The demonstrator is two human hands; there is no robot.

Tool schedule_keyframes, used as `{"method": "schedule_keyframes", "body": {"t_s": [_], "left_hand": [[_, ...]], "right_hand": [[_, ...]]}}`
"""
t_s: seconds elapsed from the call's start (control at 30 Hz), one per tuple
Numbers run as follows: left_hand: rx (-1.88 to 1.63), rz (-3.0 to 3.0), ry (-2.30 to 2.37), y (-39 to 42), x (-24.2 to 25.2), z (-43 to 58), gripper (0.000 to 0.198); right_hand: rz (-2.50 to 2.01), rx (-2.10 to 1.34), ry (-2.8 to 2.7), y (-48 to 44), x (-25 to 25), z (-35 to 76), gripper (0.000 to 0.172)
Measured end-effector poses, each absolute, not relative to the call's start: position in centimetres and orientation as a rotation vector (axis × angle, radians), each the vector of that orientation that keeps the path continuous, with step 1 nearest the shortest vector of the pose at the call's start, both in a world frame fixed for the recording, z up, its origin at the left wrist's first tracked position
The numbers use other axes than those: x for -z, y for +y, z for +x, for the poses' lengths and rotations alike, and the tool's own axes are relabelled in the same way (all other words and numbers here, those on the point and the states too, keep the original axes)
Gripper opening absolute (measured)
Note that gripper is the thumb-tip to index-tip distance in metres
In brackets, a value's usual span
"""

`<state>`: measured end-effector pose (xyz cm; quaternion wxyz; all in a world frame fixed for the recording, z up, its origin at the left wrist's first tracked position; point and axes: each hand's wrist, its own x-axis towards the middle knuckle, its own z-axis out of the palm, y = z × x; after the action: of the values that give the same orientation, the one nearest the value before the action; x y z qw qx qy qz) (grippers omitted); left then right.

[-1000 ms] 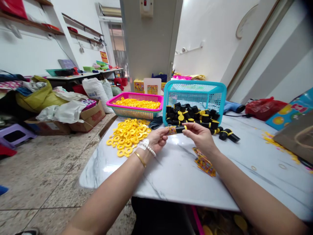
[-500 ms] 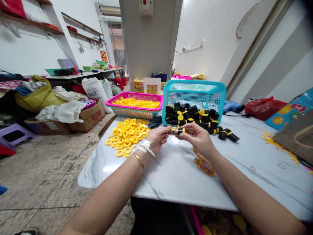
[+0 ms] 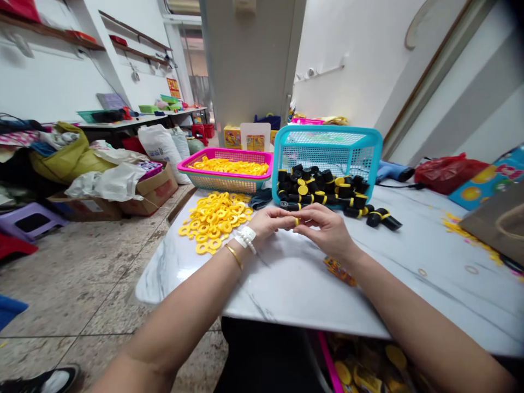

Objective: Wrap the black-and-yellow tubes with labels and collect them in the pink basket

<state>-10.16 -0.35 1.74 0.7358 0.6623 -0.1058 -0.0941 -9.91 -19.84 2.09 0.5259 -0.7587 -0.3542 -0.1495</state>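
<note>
A small black-and-yellow tube (image 3: 297, 221) is held between my two hands above the marble-patterned table (image 3: 286, 284). Fingers cover most of it, leaving a yellow end band visible. My left hand (image 3: 268, 222) is closed around its left part, and my right hand (image 3: 325, 226) pinches the right end. Beyond them, a turquoise basket (image 3: 327, 131) lies on its side with many black tubes with yellow bands (image 3: 323, 188) spilling toward its open front. Left of my hands is a loose heap of yellow rings (image 3: 216, 218). Colourful printed labels (image 3: 339, 271) lie under my right wrist, partly hidden.
A pink-rimmed basket (image 3: 225, 152) of yellow rings stands behind the heap. Dark cloth (image 3: 261, 198) lies beside it. At right are a red plastic bag (image 3: 448, 172), a brown paper bag (image 3: 495, 224) and scattered yellow bits. Below the table edge sits a pink-edged container (image 3: 329, 363).
My fingers have closed further over the tube, so its printed side no longer shows. The view has shifted slightly. The labels are more covered by my right arm.
</note>
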Motion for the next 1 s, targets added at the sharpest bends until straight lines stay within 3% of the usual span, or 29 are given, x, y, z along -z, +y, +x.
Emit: {"method": "schedule_keyframes", "body": {"t_s": [0.23,0.37,0.53,0.7,0.9,1.0], "left_hand": [[0.431,1.337,-0.073,0.2,-2.0,-10.4,0.061],[0.239,1.426,-0.249,-0.2,-1.8,-10.5,0.048],[0.044,1.560,-0.410,-0.7,-1.7,-10.5,0.038],[0.167,1.419,-0.288,-0.4,-1.8,-10.5,0.067],[0.130,1.575,-0.364,-0.2,-1.8,-10.3,0.039],[0.134,1.572,-0.343,-0.3,-1.8,-10.5,0.040]], "right_hand": [[-1.844,0.504,-0.891,-20.4,-1.8,-9.8,0.027],[-1.858,0.517,-0.797,-20.4,-1.4,-10.0,0.022],[-1.678,0.167,-0.444,-19.2,-0.9,-10.2,0.034],[-1.596,0.103,-0.417,-19.3,-1.0,-10.2,0.034],[-1.617,0.110,-0.416,-19.6,-0.4,-9.9,0.036],[-1.573,-0.039,-0.330,-19.5,-0.4,-9.9,0.032]]}}
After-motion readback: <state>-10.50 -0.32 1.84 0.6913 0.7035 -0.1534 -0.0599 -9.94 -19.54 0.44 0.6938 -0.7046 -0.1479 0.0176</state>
